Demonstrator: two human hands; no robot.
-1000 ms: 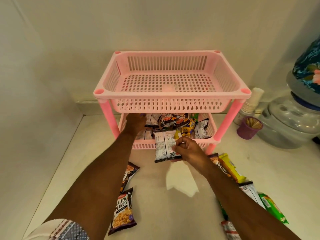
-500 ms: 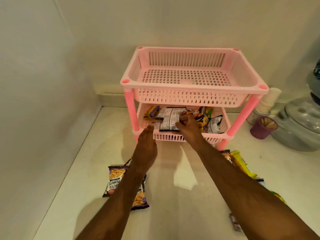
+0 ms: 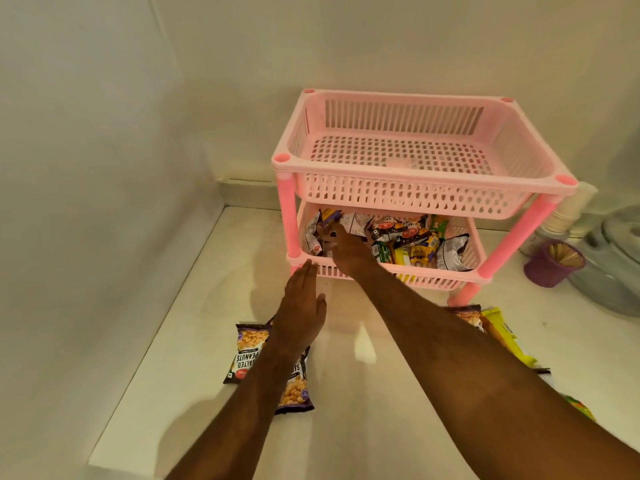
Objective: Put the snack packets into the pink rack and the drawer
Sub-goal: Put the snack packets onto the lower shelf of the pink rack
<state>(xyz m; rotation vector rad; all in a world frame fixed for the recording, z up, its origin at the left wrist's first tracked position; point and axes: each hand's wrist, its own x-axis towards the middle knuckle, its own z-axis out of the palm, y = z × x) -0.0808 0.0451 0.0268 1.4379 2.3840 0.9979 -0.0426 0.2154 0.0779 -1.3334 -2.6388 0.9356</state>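
A pink rack [image 3: 412, 174] with two tiers stands at the back of a white desk [image 3: 194, 341], close to the wall. Its top tier holds nothing; the bottom tier [image 3: 460, 277] is filled with snack packets [image 3: 408, 237]. The right hand [image 3: 348, 249] reaches into the left part of the bottom tier, fingers spread and resting on the packets, gripping none; half a second ago it was further right in that tier, setting down a white packet [image 3: 355, 221], which now lies among the others. The left hand [image 3: 304, 310] hovers flat and open just in front of the rack's front left leg, fingers straight and together, much as before. Beneath its wrist two peanut packets [image 3: 247, 351] lie on the desk. More packets, one yellow [image 3: 502, 336], lie under the right forearm near the desk's right side. A purple cup [image 3: 552, 265] stands right of the rack.
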